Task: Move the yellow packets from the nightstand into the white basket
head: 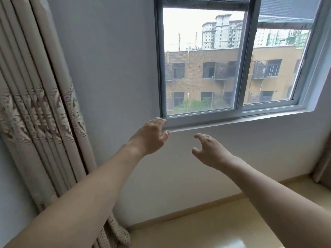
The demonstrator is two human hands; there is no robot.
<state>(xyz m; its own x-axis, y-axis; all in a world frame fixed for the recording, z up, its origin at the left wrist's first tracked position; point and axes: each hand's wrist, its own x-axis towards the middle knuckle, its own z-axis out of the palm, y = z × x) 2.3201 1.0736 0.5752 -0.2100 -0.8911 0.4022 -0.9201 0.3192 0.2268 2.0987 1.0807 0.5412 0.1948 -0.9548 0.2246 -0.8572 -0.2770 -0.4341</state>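
Both of my arms are stretched out in front of me toward a wall under a window. My left hand (152,136) is raised near the window's lower left corner, fingers loosely bent, holding nothing. My right hand (208,149) hovers a little lower and to the right, fingers relaxed and slightly curled, also empty. No yellow packets, nightstand or white basket appear in this view.
A sliding window (232,68) with a grey frame and sill (232,122) fills the upper right. A patterned beige curtain (41,108) hangs at the left. Glossy yellowish floor (223,226) with a baseboard lies below the white wall.
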